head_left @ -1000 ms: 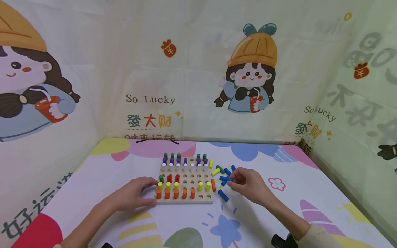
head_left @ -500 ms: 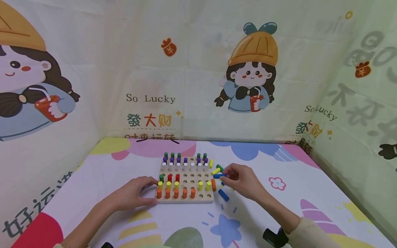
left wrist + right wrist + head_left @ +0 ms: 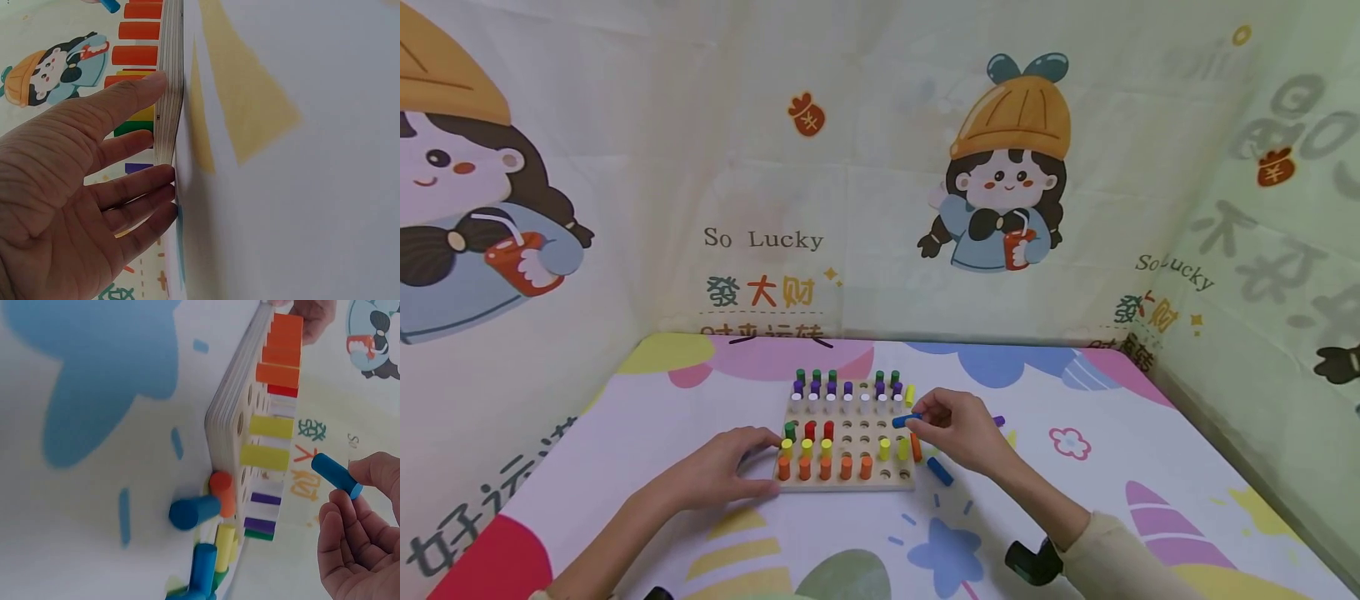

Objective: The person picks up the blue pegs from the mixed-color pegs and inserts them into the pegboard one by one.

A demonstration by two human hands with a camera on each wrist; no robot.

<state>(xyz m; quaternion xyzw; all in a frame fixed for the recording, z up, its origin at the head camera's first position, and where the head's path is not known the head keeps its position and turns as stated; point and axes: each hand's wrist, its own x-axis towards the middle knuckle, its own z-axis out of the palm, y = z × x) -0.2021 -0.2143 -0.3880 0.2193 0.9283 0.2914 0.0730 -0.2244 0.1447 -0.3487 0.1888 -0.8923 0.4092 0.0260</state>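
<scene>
A wooden pegboard lies on the table with upright rows of green, purple, white, red, yellow and orange pegs. My right hand pinches a blue peg between thumb and fingertips, over the board's right side. The right wrist view shows this blue peg held tilted, above the board's surface. At the board's left edge, my left hand touches the board near its front corner. Seen from the left wrist, the thumb lies against the wooden edge and the other fingers are loosely extended.
Loose pegs lie along the board's right side: an orange peg, a blue peg, a yellow peg and a purple peg. My right hand hides others. Printed curtains stand behind the table.
My right hand has moved left with the blue peg, from above the loose pegs to over the board's right edge. My left hand has stayed in place.
</scene>
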